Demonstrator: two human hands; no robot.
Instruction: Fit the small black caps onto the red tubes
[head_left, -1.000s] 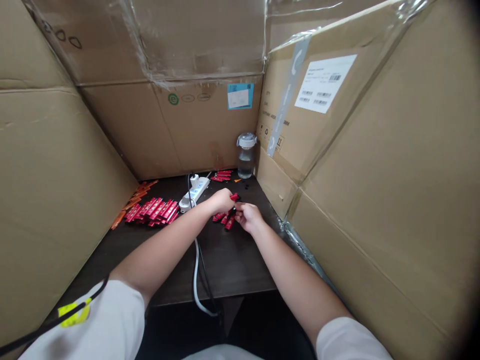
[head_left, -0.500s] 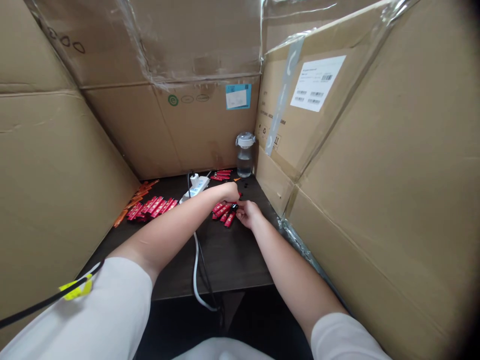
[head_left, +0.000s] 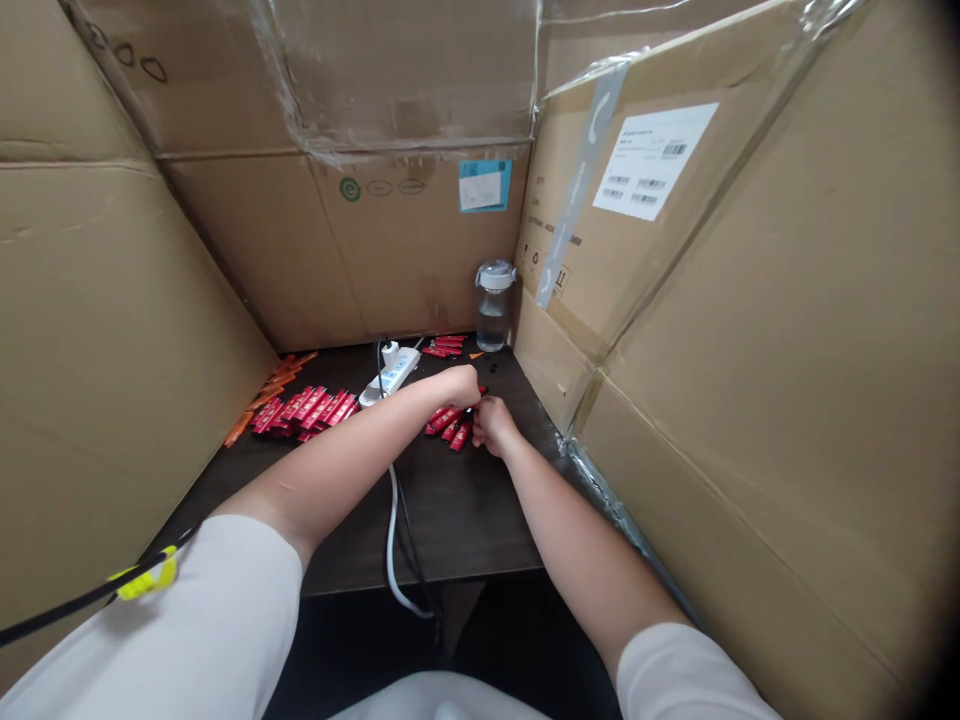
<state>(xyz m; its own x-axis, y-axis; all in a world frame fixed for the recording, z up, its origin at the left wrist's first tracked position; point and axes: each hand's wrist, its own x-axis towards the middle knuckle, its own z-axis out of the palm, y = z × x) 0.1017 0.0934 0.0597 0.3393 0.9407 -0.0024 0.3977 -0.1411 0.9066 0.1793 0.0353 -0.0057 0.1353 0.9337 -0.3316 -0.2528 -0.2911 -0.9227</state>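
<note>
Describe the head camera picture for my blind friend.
A left hand and right hand touch a group of red packets on a dark table. A white power strip, more red packets and a water bottle stand nearby, between cardboard walls.

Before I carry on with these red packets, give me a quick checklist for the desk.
1. Left hand gripping the small dark piece: cannot tell, the hands mostly hide it.
2. Right hand beside that piece, at the nearby red packets: ok.
3. Power strip apart from both hands: ok.
4. White cable clear of the hands: ok.
5. Water bottle upright and capped: ok.
6. Larger red pile lying in rows, away from the hands: ok.
</note>
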